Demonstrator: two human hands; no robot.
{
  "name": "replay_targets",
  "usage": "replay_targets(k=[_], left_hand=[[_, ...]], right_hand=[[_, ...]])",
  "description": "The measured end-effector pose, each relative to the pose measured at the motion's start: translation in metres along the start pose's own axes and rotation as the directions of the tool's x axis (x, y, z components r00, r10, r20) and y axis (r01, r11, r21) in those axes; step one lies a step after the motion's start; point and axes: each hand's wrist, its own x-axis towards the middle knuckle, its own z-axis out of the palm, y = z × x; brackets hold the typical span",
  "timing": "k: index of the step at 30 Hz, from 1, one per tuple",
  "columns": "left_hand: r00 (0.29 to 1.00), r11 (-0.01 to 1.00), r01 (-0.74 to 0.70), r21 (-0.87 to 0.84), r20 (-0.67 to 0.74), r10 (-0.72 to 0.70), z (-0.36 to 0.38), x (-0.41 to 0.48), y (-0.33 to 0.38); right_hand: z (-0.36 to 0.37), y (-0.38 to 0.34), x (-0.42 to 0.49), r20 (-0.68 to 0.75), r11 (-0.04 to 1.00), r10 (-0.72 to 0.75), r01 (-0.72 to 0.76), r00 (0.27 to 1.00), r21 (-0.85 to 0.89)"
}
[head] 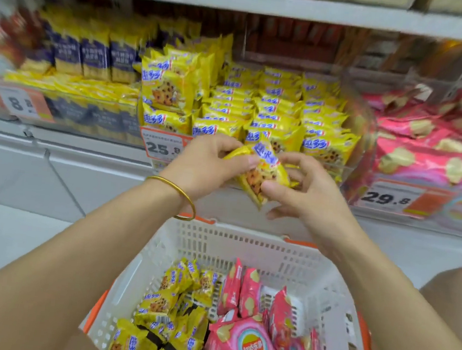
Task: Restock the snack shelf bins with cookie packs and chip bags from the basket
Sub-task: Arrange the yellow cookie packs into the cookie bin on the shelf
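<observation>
A yellow cookie pack is held in front of the middle shelf bin by both hands. My left hand pinches its upper left end and my right hand pinches its lower right side. Behind it the clear bin of cookie packs is nearly full of rows of the same yellow packs. To the right, a clear bin of pink chip bags shows. Below my arms stands the white basket with yellow cookie packs on its left and pink chip bags on its right.
A bin of navy and yellow packs sits left of the cookie bin. Price tags read 25.8 and 29.8. A shelf board runs above the bins. A white cabinet front lies below them.
</observation>
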Motion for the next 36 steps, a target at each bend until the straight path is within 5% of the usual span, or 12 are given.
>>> replay_targets(k=[3,5,7,10,14,18,27,36], left_hand=[[0.960,0.993,-0.119,0.015,-0.253,0.119,-0.011,0.017,0.020],[0.871,0.914,-0.183,0.362,-0.372,0.322,-0.025,0.030,0.022],[0.817,0.711,-0.167,0.684,-0.308,0.488,-0.039,0.043,0.011],[0.827,0.497,-0.107,0.861,-0.201,0.525,-0.044,0.060,-0.012],[0.833,0.430,-0.084,0.899,-0.174,0.525,-0.041,0.075,-0.022],[0.820,0.397,-0.075,0.915,-0.170,0.546,-0.042,0.082,-0.029],[0.808,0.376,-0.063,0.925,-0.174,0.563,-0.042,0.085,-0.031],[0.790,0.389,-0.113,0.914,-0.155,0.593,-0.047,0.076,-0.028]], right_hand=[[-0.004,-0.035,0.030,-0.145,0.998,-0.034,0.042,0.989,0.054],[-0.007,-0.056,0.063,-0.193,0.998,-0.060,0.064,0.979,0.015],[-0.006,-0.069,0.106,-0.214,0.995,-0.094,0.085,0.972,-0.051],[-0.003,-0.072,0.182,-0.277,0.968,-0.124,0.054,0.953,-0.246],[-0.007,-0.061,0.265,-0.348,0.807,-0.240,-0.013,0.906,-0.590],[-0.013,-0.044,0.310,-0.256,0.617,-0.392,0.046,0.884,-0.786],[-0.003,-0.039,0.337,-0.083,0.435,-0.388,0.103,0.918,-0.894],[-0.006,-0.065,0.294,-0.086,0.373,-0.289,0.029,0.953,-0.927]])
